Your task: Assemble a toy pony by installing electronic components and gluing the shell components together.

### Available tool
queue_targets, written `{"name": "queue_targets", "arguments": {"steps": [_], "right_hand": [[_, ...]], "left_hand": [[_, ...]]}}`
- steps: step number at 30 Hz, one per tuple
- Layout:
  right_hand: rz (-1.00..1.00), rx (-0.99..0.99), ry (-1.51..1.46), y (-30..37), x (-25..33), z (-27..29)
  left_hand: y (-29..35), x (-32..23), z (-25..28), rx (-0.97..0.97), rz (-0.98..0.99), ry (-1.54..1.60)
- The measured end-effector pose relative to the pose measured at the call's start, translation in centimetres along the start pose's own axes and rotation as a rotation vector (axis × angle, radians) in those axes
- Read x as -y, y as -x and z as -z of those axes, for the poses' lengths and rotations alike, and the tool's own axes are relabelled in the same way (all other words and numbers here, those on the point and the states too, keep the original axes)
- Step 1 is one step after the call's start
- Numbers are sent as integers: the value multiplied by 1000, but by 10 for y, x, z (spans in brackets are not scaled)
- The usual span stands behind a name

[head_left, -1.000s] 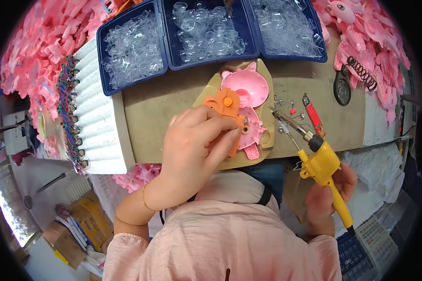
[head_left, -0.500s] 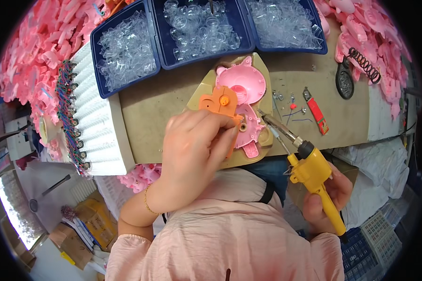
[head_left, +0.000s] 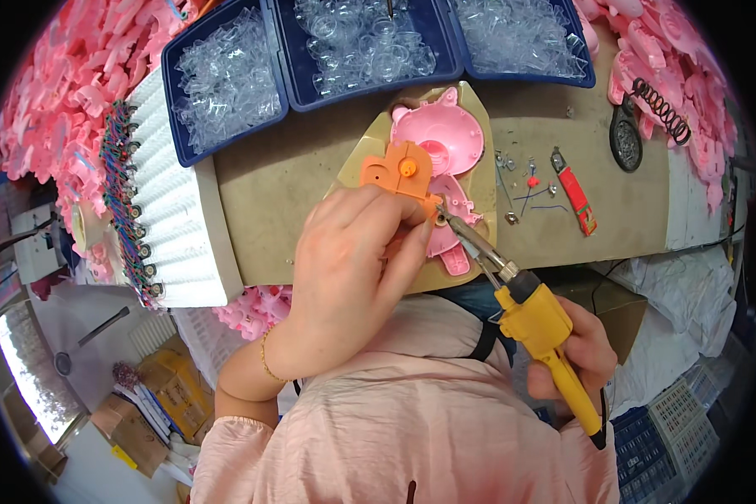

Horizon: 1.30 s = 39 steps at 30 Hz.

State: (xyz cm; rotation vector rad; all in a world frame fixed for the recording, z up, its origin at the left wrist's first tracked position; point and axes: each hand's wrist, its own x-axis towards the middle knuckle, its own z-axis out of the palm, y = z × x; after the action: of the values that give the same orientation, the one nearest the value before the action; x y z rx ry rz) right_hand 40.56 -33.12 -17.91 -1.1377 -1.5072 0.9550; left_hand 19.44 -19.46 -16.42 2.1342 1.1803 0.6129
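Note:
My left hand (head_left: 344,260) has its thumb and fingers pinched at the lower edge of an orange plastic part (head_left: 386,173). This part lies partly over a pink pig-shaped shell (head_left: 460,139) resting on a tan holder (head_left: 485,186). A pink lower shell piece (head_left: 454,196) shows beside the fingers. From the right, my right hand (head_left: 584,357) grips a yellow soldering gun (head_left: 536,319) by its handle. Its tip meets a small round metal piece just beside my left fingertips; whether they touch cannot be told. My left fingertips are partly hidden.
Blue bins (head_left: 287,107) of clear plastic pieces line the back. A white ridged tray (head_left: 185,227) with wired parts stands left. Right lie a red utility knife (head_left: 576,200), wire bits (head_left: 549,207), and a black oval piece (head_left: 625,143). Pink shells (head_left: 55,151) are heaped on both sides.
The soldering gun has moved left, bringing its tip to the small metal piece by my left fingers. My left hand keeps its pinch on the orange part. The view has shifted slightly.

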Motion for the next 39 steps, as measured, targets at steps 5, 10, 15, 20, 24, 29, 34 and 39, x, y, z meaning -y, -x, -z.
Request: {"name": "queue_targets", "arguments": {"steps": [5, 10, 15, 20, 24, 29, 34, 39], "right_hand": [[-297, 92, -68, -2, 4, 7], [148, 170, 174, -1, -9, 3], [-130, 138, -104, 13, -14, 10], [305, 16, 110, -13, -12, 0], [-138, 235, -59, 11, -11, 15], [131, 37, 97, 2, -12, 3], [249, -164, 109, 1, -17, 7], [96, -337, -30, 7, -4, 18]], "left_hand": [[0, 0, 2, 19, 9, -19], [-2, -1, 2, 23, 8, -22], [-3, -1, 2, 18, 1, 9], [-2, 1, 1, -10, -23, -8], [0, 1, 3, -2, -23, -18], [-1, -1, 2, 3, -16, -29], [-5, -3, 0, 3, 9, -14], [-11, -10, -1, 18, 6, 14]]}}
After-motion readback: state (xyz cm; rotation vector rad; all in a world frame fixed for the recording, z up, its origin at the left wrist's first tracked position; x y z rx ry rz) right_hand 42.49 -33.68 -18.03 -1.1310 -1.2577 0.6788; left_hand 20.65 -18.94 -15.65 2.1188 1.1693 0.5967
